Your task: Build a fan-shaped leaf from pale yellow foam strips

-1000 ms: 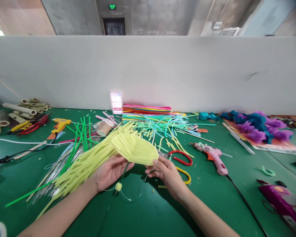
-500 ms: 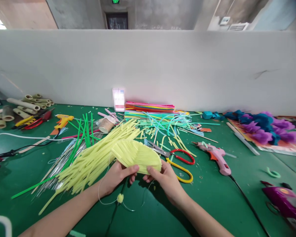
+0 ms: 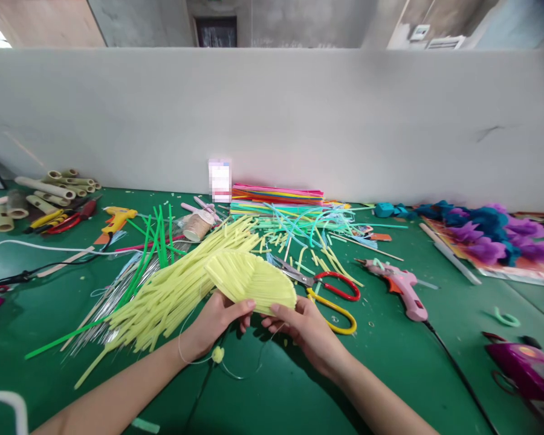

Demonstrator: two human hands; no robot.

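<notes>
Between my two hands is a yellow fan-shaped piece made of pipe cleaners [image 3: 251,279], its strips pressed side by side. My left hand [image 3: 217,320] pinches its lower left edge, thumb on top. At its lower right edge my right hand [image 3: 301,323] grips it the same way; the fingertips beneath are partly hidden. A thin clear thread loops below my left wrist, near a small yellow knot [image 3: 217,354]. Behind the piece lies a pile of loose yellow pipe cleaners [image 3: 176,296]. Scissors with red and yellow handles [image 3: 335,287] rest just beyond my right hand.
A pink glue gun [image 3: 403,290] lies at right, a yellow glue gun [image 3: 116,220] at left. Bamboo tubes [image 3: 49,193] and pliers [image 3: 58,222] sit at far left. Coloured pipe cleaner bundles [image 3: 278,196] lie before the grey partition [image 3: 272,115]. Purple and blue flowers [image 3: 489,232] are at far right.
The yellow fan-shaped piece has tilted slightly, with its top edge a little higher. Both hands keep their hold. The knot and thread below have swung slightly left, and the view has shifted a little.
</notes>
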